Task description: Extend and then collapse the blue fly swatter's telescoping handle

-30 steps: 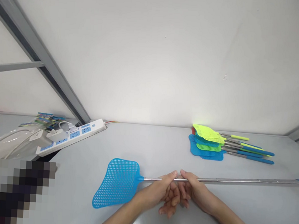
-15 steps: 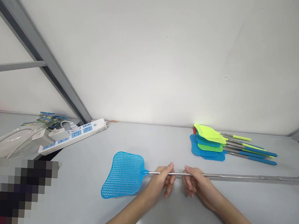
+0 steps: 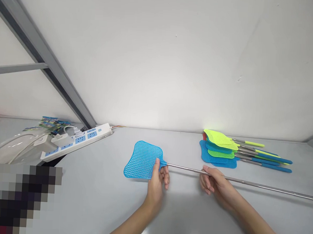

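A: Blue fly swatter (image 3: 145, 159), head view: where does it lie?

B: Above the grey table (image 3: 100, 202), middle, with its long axis running left to right; mesh head at left, steel rod trailing off right.

A: The hands?

B: The left hand (image 3: 158, 179) pinches the head's near right edge by the neck. The right hand (image 3: 215, 180) is curled round the rod, further right.

A: Any containers?

B: None. A stack of swatters (image 3: 220, 149) lies far right, a power strip (image 3: 76, 142) far left.
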Action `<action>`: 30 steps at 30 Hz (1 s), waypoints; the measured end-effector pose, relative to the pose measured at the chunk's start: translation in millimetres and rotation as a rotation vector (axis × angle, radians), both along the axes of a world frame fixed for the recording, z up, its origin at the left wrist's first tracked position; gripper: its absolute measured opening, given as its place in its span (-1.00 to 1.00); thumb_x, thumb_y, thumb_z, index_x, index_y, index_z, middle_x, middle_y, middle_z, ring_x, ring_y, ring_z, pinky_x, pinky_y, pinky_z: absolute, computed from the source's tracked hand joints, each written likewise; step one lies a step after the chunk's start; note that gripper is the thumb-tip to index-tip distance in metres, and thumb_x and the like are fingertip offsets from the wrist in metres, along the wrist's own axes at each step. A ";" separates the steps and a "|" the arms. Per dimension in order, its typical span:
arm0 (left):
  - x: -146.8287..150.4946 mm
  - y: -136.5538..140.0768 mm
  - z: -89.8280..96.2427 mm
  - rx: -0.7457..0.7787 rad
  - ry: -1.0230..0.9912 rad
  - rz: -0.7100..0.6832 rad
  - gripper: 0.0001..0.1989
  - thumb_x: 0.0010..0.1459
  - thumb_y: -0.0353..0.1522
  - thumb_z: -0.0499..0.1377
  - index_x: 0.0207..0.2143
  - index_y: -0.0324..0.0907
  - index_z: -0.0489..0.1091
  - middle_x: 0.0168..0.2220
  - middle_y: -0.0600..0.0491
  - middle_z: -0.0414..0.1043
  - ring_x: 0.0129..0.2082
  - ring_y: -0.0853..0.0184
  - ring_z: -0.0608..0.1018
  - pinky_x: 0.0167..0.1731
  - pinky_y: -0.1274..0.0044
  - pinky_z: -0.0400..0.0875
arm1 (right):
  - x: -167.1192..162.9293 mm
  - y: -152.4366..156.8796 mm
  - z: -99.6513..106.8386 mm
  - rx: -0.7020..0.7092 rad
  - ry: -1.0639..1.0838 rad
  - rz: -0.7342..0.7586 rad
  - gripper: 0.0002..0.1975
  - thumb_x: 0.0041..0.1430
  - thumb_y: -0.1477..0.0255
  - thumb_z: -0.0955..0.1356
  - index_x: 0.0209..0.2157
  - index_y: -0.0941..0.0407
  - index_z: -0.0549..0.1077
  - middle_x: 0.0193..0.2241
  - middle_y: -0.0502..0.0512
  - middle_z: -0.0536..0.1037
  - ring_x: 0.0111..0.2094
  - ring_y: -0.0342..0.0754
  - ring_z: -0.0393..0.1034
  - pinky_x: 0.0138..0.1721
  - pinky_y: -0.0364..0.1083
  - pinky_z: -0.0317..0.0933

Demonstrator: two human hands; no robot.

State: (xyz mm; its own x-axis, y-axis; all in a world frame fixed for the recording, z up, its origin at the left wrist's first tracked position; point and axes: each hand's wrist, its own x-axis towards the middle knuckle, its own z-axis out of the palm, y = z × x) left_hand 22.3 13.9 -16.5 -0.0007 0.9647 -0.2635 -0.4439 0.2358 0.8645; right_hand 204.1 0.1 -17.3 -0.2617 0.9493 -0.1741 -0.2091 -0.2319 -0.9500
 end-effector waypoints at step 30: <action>10.3 -20.7 -8.2 0.033 -0.189 0.103 -0.64 0.05 -0.19 -0.08 -0.36 -0.30 0.31 -0.38 -0.13 0.43 -0.52 0.34 0.43 -0.45 0.47 0.29 | -18.9 -8.1 -9.3 -0.006 0.093 0.115 -0.47 0.15 0.24 0.03 -0.72 0.20 0.29 -0.75 0.00 0.25 -0.69 -0.18 0.16 -0.59 -0.14 0.03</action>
